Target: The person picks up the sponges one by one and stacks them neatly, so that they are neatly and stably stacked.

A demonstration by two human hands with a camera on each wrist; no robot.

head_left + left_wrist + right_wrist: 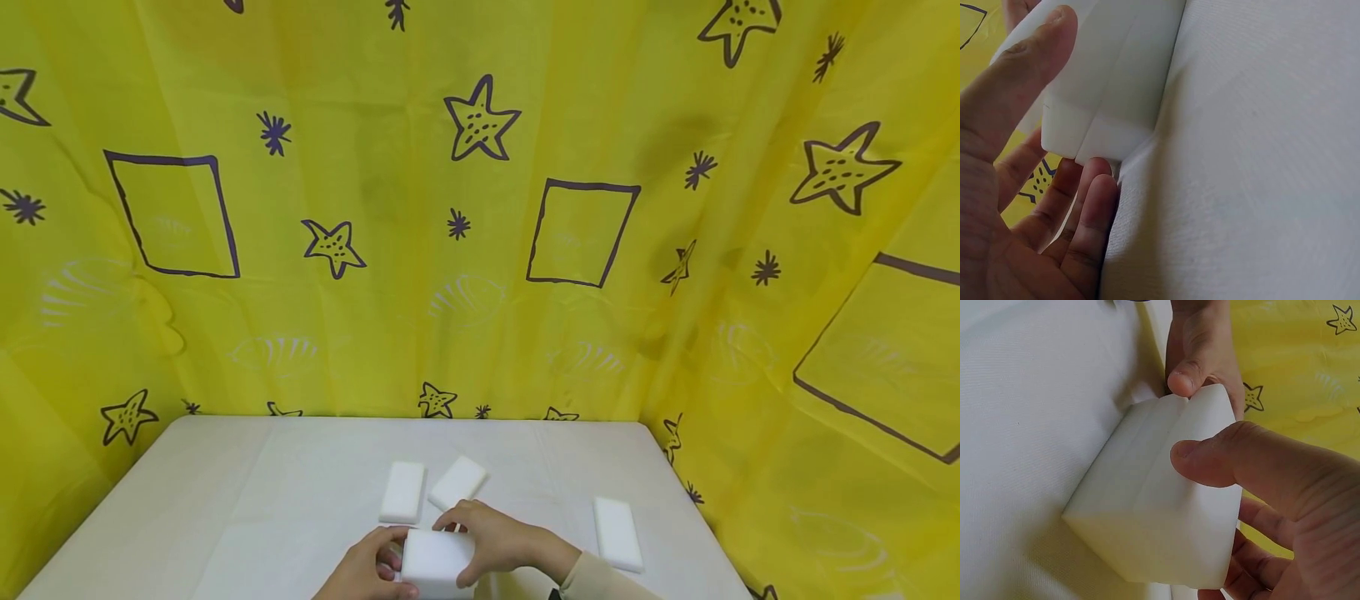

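A stack of white sponge blocks (438, 557) lies at the table's near edge, with seams between its layers in both wrist views. My left hand (369, 568) holds its left end, thumb on the near side and fingers around the end. From the right, my right hand (498, 540) grips the top block, thumb (1204, 464) on the near face and fingers over the far side. Just beyond the hands lie two loose white sponges, one upright to the left (402, 492) and one slanted (458, 482), its near end close to my right fingers.
Another white sponge (618, 534) lies apart on the right of the white-covered table (300, 475). A yellow curtain (390, 333) with starfish drawings hangs behind the table and along both sides.
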